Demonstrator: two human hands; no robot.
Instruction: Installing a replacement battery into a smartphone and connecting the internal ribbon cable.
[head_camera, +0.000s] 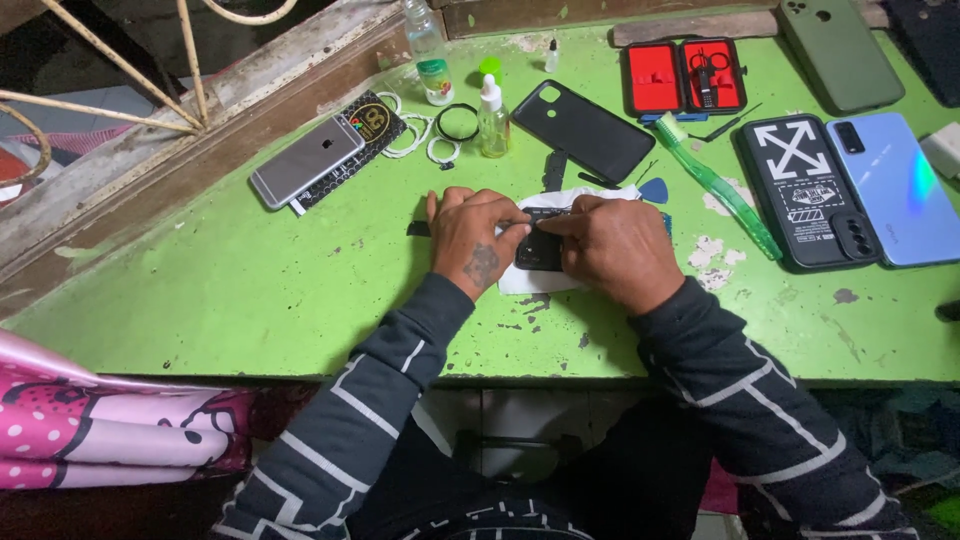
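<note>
At frame centre my left hand (468, 232) pins the small dark phone part (540, 245) flat on its white cloth (520, 282); my right hand (617, 245) pinches its top edge. It looks thin, light and fragile, best held by the edges.

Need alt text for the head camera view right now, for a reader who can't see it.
Both hands, left hand and right hand, press on a small dark phone part lying on a white cloth at the middle of a chipped green table. Around them lie phones, phone cases, a green toothbrush, small bottles and an open red tool kit.
</note>
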